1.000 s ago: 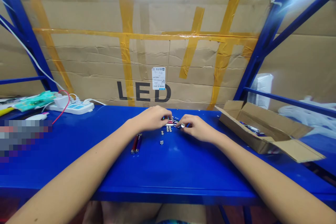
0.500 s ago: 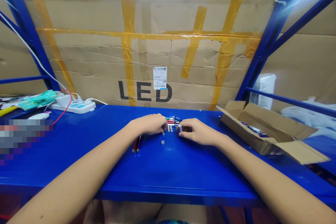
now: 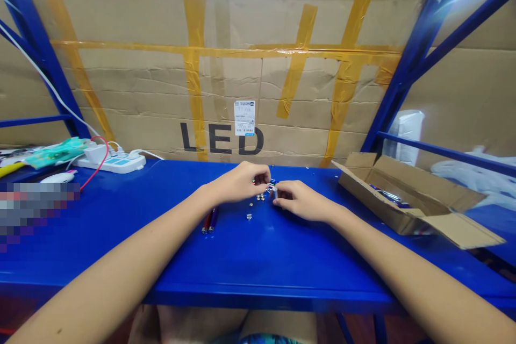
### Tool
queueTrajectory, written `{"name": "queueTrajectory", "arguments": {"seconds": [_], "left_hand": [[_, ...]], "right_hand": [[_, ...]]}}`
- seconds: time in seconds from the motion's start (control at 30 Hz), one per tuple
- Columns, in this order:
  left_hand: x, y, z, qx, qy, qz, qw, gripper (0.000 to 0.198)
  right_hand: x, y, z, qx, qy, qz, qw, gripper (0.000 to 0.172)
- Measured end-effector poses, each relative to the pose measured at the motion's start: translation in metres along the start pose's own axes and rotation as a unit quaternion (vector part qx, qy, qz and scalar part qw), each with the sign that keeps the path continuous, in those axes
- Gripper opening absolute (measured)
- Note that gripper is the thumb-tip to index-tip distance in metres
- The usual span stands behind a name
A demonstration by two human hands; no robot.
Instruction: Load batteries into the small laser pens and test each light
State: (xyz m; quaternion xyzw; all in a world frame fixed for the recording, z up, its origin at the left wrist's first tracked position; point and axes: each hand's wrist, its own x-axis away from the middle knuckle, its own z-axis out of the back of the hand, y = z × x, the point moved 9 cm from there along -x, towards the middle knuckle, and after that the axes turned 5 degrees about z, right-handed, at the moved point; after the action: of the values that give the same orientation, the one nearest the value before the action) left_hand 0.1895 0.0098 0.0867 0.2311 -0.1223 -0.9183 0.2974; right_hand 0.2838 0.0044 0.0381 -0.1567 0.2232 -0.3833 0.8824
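My right hand (image 3: 296,200) is closed on a small silvery cylinder (image 3: 275,193), held upright between thumb and fingers. Just left of it, my left hand (image 3: 250,180) has its thumb and fingers pinched together; whatever lies between the tips is too small to make out. Under and behind the left hand are colored pens, mostly hidden. Several small silver parts (image 3: 260,198) lie between the hands, and another silver piece (image 3: 249,216) lies closer to me. Two pens, red and dark (image 3: 209,221), rest beside my left forearm.
An open cardboard box (image 3: 387,199) with pens inside stands at the right. A white power strip (image 3: 121,163) and cables lie at the back left, near a blurred-out object. A large cardboard panel (image 3: 161,102) rises behind the blue table (image 3: 282,263).
My left hand has moved right and slightly up, from the small silver parts to beside the cylinder, covering most of the pens behind. My right hand still holds the cylinder.
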Motion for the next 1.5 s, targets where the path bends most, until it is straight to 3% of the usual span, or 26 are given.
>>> {"name": "queueTrajectory", "arguments": {"seconds": [0.17,0.43,0.5,0.67,0.77,1.3,1.4,1.5], "left_hand": [[0.0,0.021,-0.006,-0.024,0.014,-0.054,0.998,0.01],[0.0,0.016,-0.003,-0.034,0.004,-0.042,0.999,0.013],[0.001,0.008,-0.004,-0.058,-0.026,-0.012,0.998,0.014],[0.011,-0.024,-0.023,-0.115,-0.168,0.084,0.975,0.013],[0.014,-0.036,-0.029,-0.101,-0.195,0.118,0.968,0.014],[0.012,-0.031,-0.037,-0.155,-0.194,0.113,0.962,0.011],[0.008,-0.028,-0.03,-0.114,-0.155,0.098,0.976,0.009],[0.001,-0.017,-0.014,-0.032,-0.058,0.059,0.996,0.011]], "right_hand": [[0.001,-0.002,0.001,-0.021,0.01,0.006,1.0,0.011],[0.001,-0.003,0.008,0.021,0.027,0.039,0.999,0.009],[0.001,-0.005,0.009,0.03,0.023,0.057,0.998,0.012],[0.001,-0.005,0.008,0.034,0.011,0.059,0.998,0.015],[0.001,-0.007,0.007,0.038,0.002,0.043,0.998,0.012],[0.003,0.003,-0.001,0.025,-0.027,0.003,0.999,0.014],[0.003,0.002,-0.001,0.023,-0.025,0.007,0.999,0.013],[0.003,0.0,0.0,0.017,-0.025,0.007,1.0,0.012]]}}
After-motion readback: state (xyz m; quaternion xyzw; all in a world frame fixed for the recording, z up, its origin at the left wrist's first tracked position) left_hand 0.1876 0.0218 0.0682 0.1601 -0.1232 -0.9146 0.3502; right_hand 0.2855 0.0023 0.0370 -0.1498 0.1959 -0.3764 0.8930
